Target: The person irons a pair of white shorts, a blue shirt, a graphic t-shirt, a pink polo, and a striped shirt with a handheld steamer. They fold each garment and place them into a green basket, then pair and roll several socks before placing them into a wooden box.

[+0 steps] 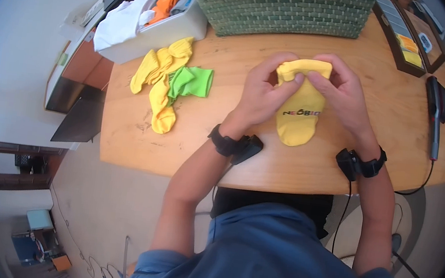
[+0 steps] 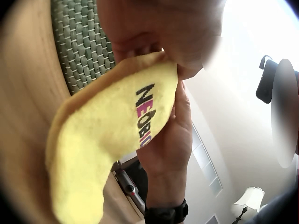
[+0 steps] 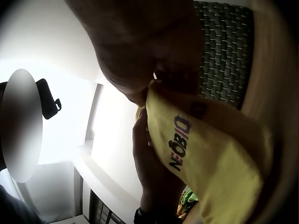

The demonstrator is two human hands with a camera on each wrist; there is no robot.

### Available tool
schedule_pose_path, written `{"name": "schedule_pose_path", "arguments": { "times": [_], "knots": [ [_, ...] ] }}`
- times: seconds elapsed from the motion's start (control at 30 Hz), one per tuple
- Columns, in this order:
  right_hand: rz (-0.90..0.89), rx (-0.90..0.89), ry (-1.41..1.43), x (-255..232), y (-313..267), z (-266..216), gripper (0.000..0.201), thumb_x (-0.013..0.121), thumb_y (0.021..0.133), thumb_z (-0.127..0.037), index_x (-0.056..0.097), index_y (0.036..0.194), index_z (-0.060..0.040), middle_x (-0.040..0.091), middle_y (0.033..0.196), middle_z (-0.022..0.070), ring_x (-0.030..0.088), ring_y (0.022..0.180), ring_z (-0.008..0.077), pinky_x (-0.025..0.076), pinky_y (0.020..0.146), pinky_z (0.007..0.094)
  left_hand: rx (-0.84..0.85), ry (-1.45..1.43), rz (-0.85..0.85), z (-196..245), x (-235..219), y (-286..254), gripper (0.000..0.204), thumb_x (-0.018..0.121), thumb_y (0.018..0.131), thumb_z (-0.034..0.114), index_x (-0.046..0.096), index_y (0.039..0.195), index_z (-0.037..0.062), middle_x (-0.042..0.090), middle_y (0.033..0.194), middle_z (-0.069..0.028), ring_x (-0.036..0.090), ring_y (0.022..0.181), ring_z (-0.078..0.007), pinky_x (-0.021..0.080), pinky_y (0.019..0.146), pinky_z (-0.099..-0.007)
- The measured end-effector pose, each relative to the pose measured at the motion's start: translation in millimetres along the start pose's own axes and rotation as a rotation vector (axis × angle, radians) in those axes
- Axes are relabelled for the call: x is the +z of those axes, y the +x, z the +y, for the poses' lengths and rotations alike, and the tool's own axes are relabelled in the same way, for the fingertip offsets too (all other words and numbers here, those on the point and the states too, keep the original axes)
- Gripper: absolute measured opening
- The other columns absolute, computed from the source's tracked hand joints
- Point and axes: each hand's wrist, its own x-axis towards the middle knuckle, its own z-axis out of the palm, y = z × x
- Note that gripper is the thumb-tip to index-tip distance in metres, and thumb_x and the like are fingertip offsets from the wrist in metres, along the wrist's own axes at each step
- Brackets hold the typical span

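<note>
Both hands hold a yellow sock (image 1: 300, 101) by its cuff over the front half of the table. My left hand (image 1: 264, 91) pinches the cuff's left side, thumb on the near face. On the cuff's other side, my right hand (image 1: 345, 93) grips it the same way. The sock hangs toe toward me, with NEOBIO lettering across it. In the right wrist view a second layer with lettering shows behind the sock (image 3: 201, 149). Left of the hands lie crumpled yellow socks (image 1: 162, 67) and a green sock (image 1: 193, 81).
A green woven basket (image 1: 282, 16) with cloth inside stands at the back of the wooden table (image 1: 220, 161). Back left, a white bin (image 1: 160, 34) holds clothes. At right are a brown divided box (image 1: 398, 38) and a black corded appliance (image 1: 436, 109).
</note>
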Motion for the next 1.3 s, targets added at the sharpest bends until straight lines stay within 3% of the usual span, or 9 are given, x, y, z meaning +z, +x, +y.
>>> {"name": "schedule_pose_path", "arguments": {
  "times": [0.3,0.4,0.7,0.8,1.0,1.1,1.2,1.3],
  "knots": [
    [0.022,-0.084,-0.077,0.8,0.2,2.8,0.025,0.065,0.097,-0.014,0.061,0.118,-0.0016,0.063,0.106,0.0012,0.059,0.096,0.0065,0.051,0.081,0.0231,-0.001,-0.029,-0.060,3.6,-0.4,1.5,0.030,0.063,0.096,0.007,0.054,0.124,0.0027,0.061,0.116,-0.0054,0.060,0.104,-0.0127,0.050,0.088,-0.0282],
    [0.019,-0.101,-0.047,-0.6,1.5,2.9,0.026,0.065,0.096,-0.013,0.062,0.119,-0.0013,0.063,0.108,0.0021,0.059,0.099,0.0075,0.051,0.084,0.0240,-0.078,-0.095,-0.020,2.2,0.2,2.1,0.028,0.064,0.095,0.007,0.057,0.121,0.0012,0.059,0.115,-0.0055,0.058,0.106,-0.0132,0.049,0.090,-0.0289],
    [-0.096,0.036,0.317,-11.7,4.0,5.3,0.025,0.061,0.095,-0.003,0.062,0.120,-0.0014,0.064,0.114,0.0034,0.061,0.105,0.0111,0.051,0.090,0.0261,-0.033,-0.126,-0.078,-0.6,-9.1,4.5,0.023,0.062,0.093,0.000,0.061,0.116,0.0020,0.059,0.118,-0.0059,0.059,0.108,-0.0145,0.049,0.091,-0.0288],
    [-0.160,0.040,0.405,-15.6,4.1,10.0,0.024,0.061,0.095,-0.003,0.063,0.119,-0.0015,0.063,0.113,0.0045,0.062,0.104,0.0119,0.051,0.090,0.0266,0.053,-0.119,-0.114,-4.9,-12.0,6.4,0.022,0.060,0.090,-0.006,0.063,0.110,0.0025,0.055,0.120,-0.0067,0.056,0.111,-0.0157,0.048,0.092,-0.0292],
    [-0.171,0.134,0.395,-18.0,1.7,3.1,0.021,0.063,0.094,-0.006,0.065,0.113,-0.0004,0.064,0.109,0.0062,0.062,0.101,0.0109,0.051,0.088,0.0254,0.034,-0.078,-0.129,-5.2,-15.2,6.1,0.018,0.062,0.088,-0.003,0.065,0.105,0.0034,0.052,0.122,-0.0074,0.054,0.112,-0.0162,0.046,0.093,-0.0285],
    [-0.081,0.112,0.181,-13.4,3.2,3.7,0.019,0.064,0.093,-0.007,0.066,0.111,0.0007,0.065,0.110,0.0065,0.062,0.101,0.0107,0.051,0.088,0.0253,0.063,0.047,-0.139,-1.7,-15.1,6.5,0.024,0.063,0.088,-0.002,0.063,0.111,0.0022,0.052,0.118,-0.0079,0.053,0.114,-0.0171,0.048,0.093,-0.0301],
    [-0.060,0.076,0.099,-10.7,3.6,1.6,0.027,0.067,0.093,-0.009,0.062,0.117,0.0020,0.065,0.113,0.0060,0.062,0.103,0.0107,0.051,0.089,0.0257,-0.103,-0.131,-0.002,3.6,-3.0,8.2,0.030,0.066,0.092,0.005,0.058,0.120,0.0006,0.055,0.119,-0.0076,0.056,0.111,-0.0155,0.051,0.091,-0.0299],
    [0.045,-0.060,0.105,-4.2,6.1,0.8,0.037,0.068,0.093,-0.010,0.057,0.126,0.0014,0.065,0.114,0.0047,0.062,0.104,0.0108,0.051,0.090,0.0260,-0.201,-0.192,-0.049,4.4,-3.5,9.8,0.037,0.068,0.094,0.010,0.052,0.126,-0.0013,0.060,0.117,-0.0070,0.060,0.107,-0.0136,0.053,0.088,-0.0297]
  ]
}}
